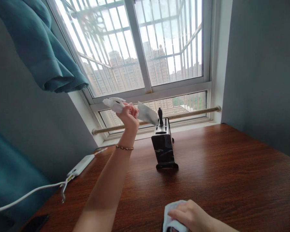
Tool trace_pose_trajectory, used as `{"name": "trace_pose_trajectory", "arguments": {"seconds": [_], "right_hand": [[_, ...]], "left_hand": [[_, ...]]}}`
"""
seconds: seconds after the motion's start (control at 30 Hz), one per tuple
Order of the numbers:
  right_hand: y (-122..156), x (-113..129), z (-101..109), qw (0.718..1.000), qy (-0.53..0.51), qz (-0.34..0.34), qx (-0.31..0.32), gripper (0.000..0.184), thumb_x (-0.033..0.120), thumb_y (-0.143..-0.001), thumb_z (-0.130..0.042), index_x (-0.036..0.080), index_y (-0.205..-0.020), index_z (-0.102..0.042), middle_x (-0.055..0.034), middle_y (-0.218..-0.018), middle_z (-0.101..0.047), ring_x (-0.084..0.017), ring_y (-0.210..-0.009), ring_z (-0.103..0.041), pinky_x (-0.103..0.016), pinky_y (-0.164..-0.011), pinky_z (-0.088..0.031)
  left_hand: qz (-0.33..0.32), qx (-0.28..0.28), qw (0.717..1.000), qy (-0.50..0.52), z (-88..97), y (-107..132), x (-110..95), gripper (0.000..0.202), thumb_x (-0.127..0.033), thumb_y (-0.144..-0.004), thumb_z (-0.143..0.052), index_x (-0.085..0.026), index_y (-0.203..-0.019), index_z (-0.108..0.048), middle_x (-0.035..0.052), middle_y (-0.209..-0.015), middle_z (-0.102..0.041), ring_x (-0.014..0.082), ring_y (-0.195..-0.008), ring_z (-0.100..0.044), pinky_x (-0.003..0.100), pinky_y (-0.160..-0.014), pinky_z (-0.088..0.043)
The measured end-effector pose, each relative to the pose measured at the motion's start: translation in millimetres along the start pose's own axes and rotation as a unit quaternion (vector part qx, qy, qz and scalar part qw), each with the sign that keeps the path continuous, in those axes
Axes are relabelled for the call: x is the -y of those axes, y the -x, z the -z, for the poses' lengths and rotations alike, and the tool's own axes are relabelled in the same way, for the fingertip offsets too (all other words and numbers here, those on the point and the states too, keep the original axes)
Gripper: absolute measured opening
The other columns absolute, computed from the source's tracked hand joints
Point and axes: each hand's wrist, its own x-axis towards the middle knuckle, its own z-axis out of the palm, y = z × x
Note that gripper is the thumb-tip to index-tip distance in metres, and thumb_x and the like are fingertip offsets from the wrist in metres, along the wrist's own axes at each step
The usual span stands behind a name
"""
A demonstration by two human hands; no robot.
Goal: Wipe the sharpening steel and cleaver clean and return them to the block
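Observation:
My left hand point(129, 114) is raised above the table, closed round the handle of a wide-bladed knife point(147, 113). A white tissue point(113, 103) is bunched in the same grip and sticks out to the left. The blade's tip points right and reaches the top of a black knife block point(163, 146), which stands upright on the wooden table point(232, 174). One black handle point(160, 116) rises from the block. At the bottom edge my right hand point(190, 216) rests, fingers curled, on a white cloth point(170, 212) that covers something dark.
A white power bank point(81, 165) with a white cable point(26, 195) lies at the table's left edge, and a dark phone point(35, 222) near the front left corner. Teal curtains point(45, 54) hang at left. A wooden rod point(188, 112) runs along the barred window.

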Motion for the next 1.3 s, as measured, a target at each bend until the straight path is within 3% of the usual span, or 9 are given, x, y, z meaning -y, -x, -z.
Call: {"name": "trace_pose_trajectory", "arguments": {"seconds": [0.13, 0.23, 0.5, 0.67, 0.87, 1.03, 1.17, 1.3], "right_hand": [[0, 0, 0, 1.0, 0.003, 0.0, -0.002, 0.046, 0.041, -0.095, -0.019, 0.016, -0.086, -0.057, -0.001, -0.057, -0.058, -0.012, -0.047, -0.052, -0.024, -0.044, -0.031], [-1, 1, 0, 1.0, 0.006, -0.001, -0.005, 0.046, 0.044, -0.094, -0.021, 0.016, -0.085, -0.057, -0.0006, -0.056, -0.058, -0.011, -0.047, -0.052, -0.024, -0.043, -0.031], [-2, 1, 1, 1.0, 0.003, 0.0, -0.016, 0.052, 0.043, -0.095, -0.017, 0.015, -0.083, -0.06, -0.0022, -0.055, -0.059, -0.011, -0.046, -0.053, -0.024, -0.043, -0.032], [-2, 1, 2, 1.0, -0.002, -0.007, 0.002, 0.05, 0.047, -0.093, -0.023, 0.015, -0.086, -0.06, -0.0027, -0.059, -0.061, -0.012, -0.049, -0.055, -0.024, -0.045, -0.033], [-1, -1, 1, 1.0, 0.004, -0.006, 0.001, 0.048, 0.048, -0.093, -0.024, 0.015, -0.087, -0.059, -0.002, -0.057, -0.06, -0.012, -0.048, -0.053, -0.024, -0.044, -0.032], [0, -3, -1, 1.0, 0.003, 0.004, 0.005, 0.049, 0.041, -0.095, -0.016, 0.016, -0.086, -0.057, -0.0024, -0.057, -0.059, -0.012, -0.048, -0.054, -0.024, -0.045, -0.033], [0, -3, -2, 1.0, 0.01, 0.006, -0.003, 0.049, 0.039, -0.096, -0.015, 0.015, -0.086, -0.057, -0.0027, -0.058, -0.059, -0.012, -0.048, -0.053, -0.025, -0.044, -0.033], [-1, -3, 0, 1.0, 0.012, 0.009, -0.01, 0.05, 0.041, -0.095, -0.015, 0.015, -0.086, -0.057, -0.0022, -0.058, -0.06, -0.012, -0.048, -0.054, -0.024, -0.044, -0.033]], "left_hand": [[0.018, 0.0, 1.0, -0.018, -12.9, -20, 15, 0.032, -0.014, -0.065, -0.054, -0.022, -0.047, -0.029, -0.0098, -0.036, -0.025, 0.0053, -0.031, -0.02, 0.021, -0.036, -0.021], [0.048, 0.012, 0.997, -0.059, -23.9, -40, 33, 0.04, -0.024, -0.071, -0.059, -0.022, -0.044, -0.029, -0.0085, -0.036, -0.025, 0.0057, -0.031, -0.024, 0.021, -0.035, -0.021], [0.182, 0.154, 0.95, -0.204, -32.8, -76, 74, 0.046, -0.062, -0.073, -0.051, -0.02, -0.058, -0.036, -0.0048, -0.05, -0.034, 0.0076, -0.043, -0.04, 0.025, -0.047, -0.035], [0.238, 0.205, 0.91, -0.269, -29.7, -62, 97, 0.05, -0.066, -0.07, -0.048, -0.018, -0.058, -0.044, 0.0012, -0.056, -0.043, 0.0151, -0.055, -0.051, 0.032, -0.056, -0.041], [0.257, 0.197, 0.883, -0.34, -3.9, -31, 124, 0.055, -0.072, -0.066, -0.047, -0.018, -0.056, -0.048, 0.0038, -0.058, -0.047, 0.0242, -0.068, -0.056, 0.038, -0.065, -0.041], [0.299, 0.181, 0.858, -0.375, 18.4, -15, 137, 0.05, -0.063, -0.077, -0.043, -0.016, -0.065, -0.053, 0.004, -0.063, -0.052, 0.019, -0.066, -0.055, 0.036, -0.066, -0.043], [0.341, 0.172, 0.839, -0.386, 24.8, -3, 144, 0.038, -0.05, -0.084, -0.044, -0.014, -0.088, -0.057, 0.0029, -0.081, -0.058, 0.0143, -0.069, -0.056, 0.033, -0.066, -0.047], [0.367, 0.165, 0.831, -0.384, 28.2, 7, 146, 0.035, -0.046, -0.085, -0.045, -0.014, -0.096, -0.056, 0.0046, -0.089, -0.059, 0.0153, -0.074, -0.057, 0.034, -0.067, -0.048]]}}
